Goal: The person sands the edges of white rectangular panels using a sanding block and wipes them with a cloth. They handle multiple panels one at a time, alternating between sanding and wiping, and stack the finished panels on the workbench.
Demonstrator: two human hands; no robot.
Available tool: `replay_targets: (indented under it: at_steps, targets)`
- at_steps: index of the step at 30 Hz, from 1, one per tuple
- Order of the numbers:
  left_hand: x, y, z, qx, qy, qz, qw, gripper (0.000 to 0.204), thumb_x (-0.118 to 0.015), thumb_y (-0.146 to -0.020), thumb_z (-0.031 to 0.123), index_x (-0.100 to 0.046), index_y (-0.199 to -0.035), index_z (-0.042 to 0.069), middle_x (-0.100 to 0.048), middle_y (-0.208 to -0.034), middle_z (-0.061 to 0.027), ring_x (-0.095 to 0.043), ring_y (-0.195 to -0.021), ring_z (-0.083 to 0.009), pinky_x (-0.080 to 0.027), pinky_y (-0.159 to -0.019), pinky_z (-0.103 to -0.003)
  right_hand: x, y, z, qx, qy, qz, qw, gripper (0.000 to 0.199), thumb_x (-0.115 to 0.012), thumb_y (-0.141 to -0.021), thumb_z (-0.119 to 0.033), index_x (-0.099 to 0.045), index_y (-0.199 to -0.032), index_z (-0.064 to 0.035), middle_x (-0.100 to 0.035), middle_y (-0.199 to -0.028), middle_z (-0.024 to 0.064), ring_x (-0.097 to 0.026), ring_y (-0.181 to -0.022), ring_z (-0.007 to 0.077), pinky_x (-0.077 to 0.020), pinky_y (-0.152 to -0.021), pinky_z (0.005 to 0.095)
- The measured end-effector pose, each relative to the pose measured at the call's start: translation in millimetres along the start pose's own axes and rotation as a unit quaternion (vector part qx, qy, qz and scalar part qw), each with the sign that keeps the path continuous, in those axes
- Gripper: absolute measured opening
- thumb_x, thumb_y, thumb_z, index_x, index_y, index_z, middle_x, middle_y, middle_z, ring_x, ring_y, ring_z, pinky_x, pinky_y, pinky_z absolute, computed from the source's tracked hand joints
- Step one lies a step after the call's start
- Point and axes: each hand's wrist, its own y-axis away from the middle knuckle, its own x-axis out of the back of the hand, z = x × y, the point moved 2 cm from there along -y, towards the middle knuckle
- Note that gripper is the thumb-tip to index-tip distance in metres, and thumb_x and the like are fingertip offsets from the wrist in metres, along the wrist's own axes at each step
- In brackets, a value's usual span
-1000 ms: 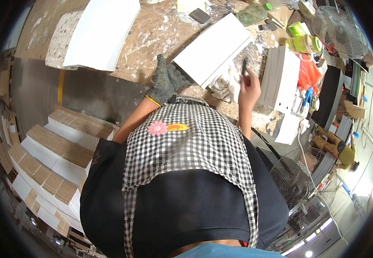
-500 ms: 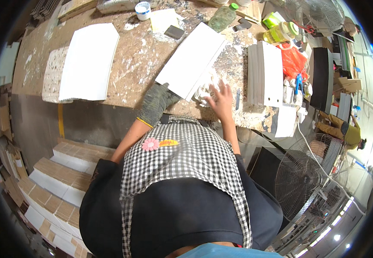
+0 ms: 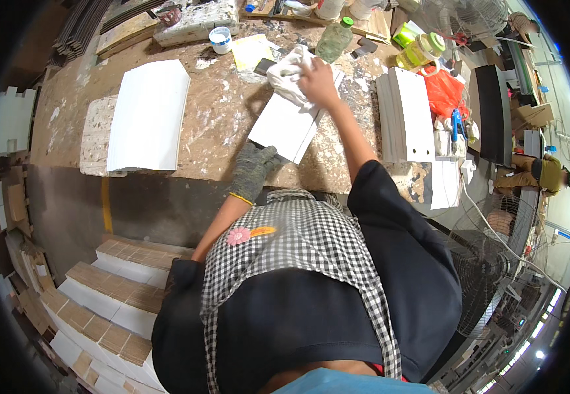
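A white rectangular board (image 3: 284, 131) lies at a slant on the paint-spattered workbench (image 3: 213, 125). My left hand (image 3: 254, 167), in a dark grey knit glove, grips its near left corner. At the board's far end, my bare right hand (image 3: 318, 82) is closed on a crumpled white cloth (image 3: 289, 73) and presses it against the surface. The cloth covers the far left part of the board. What my left fingers do under the edge is hidden.
Stacks of white boards stand at left (image 3: 147, 118) and right (image 3: 413, 118). Around the back are a small white tub (image 3: 220, 41), a green-capped bottle (image 3: 334, 41) and a yellow-green jar (image 3: 421, 52). A red plastic bag (image 3: 444, 92) sits right. Fans stand beyond the bench.
My right hand has taken up the cloth from beside the board's near right edge and carried it to the far end. My left hand stays at the near corner.
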Motion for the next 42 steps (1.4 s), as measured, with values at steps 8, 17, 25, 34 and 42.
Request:
replay_targets:
  at_steps: [8,17,25,34,42]
  targets:
    - [3.3,-11.1,12.9,0.058,0.105,0.037,0.992,0.025,-0.069,-0.095,0.015,-0.068,-0.115,0.000,-0.065,-0.107,-0.0182,-0.068,-0.098,-0.0298,-0.056,-0.083,-0.040,-36.9,58.9,-131.1,0.133,-0.302,-0.217,0.919,0.039,-0.068,-0.092,-0.043,-0.074,-0.098,-0.0048,-0.072,-0.088,0.0096,-0.069,-0.085,0.0242,-0.0522,-0.080,0.0420]
    - [17.8,-7.1,60.3,0.015,-0.037,0.096,0.995,0.029,-0.069,-0.095,0.018,-0.067,-0.119,0.001,-0.068,-0.110,-0.0187,-0.068,-0.100,-0.0299,-0.055,-0.085,-0.040,63.0,48.1,-160.7,0.208,-0.223,0.161,0.939,0.023,-0.072,-0.089,-0.024,-0.073,-0.112,-0.0204,-0.069,-0.109,0.0098,-0.067,-0.097,0.0288,-0.0518,-0.091,0.0438]
    - [25.4,14.5,81.7,-0.067,-0.216,0.142,0.964,0.035,-0.073,-0.094,0.025,-0.067,-0.120,0.002,-0.073,-0.100,-0.0172,-0.072,-0.090,-0.0301,-0.056,-0.079,-0.040,25.9,17.1,-25.3,0.183,-0.116,0.262,0.941,0.018,-0.058,-0.087,-0.023,-0.064,-0.089,-0.0062,-0.065,-0.100,0.0151,-0.058,-0.101,0.0373,-0.0390,-0.099,0.0563]
    - [19.0,13.5,84.5,-0.446,-0.417,0.076,0.789,0.026,-0.069,-0.088,0.017,-0.064,-0.108,0.000,-0.065,-0.108,-0.0177,-0.064,-0.107,-0.0346,-0.054,-0.095,-0.044,91.9,8.8,91.3,-0.207,-0.613,0.243,0.723,0.031,-0.056,-0.103,-0.027,-0.067,-0.088,-0.0023,-0.066,-0.080,0.0026,-0.059,-0.072,0.0123,-0.0466,-0.067,0.0283]
    - [-22.8,7.7,-13.4,-0.387,-0.470,-0.079,0.789,0.020,-0.060,-0.091,0.020,-0.066,-0.094,0.001,-0.065,-0.083,-0.0129,-0.063,-0.075,-0.0287,-0.054,-0.076,-0.043,-15.5,99.1,-71.0,0.222,-0.019,-0.091,0.971,0.045,-0.060,-0.096,-0.044,-0.063,-0.137,-0.0235,-0.058,-0.140,0.0147,-0.048,-0.137,0.0323,-0.0334,-0.112,0.0579]
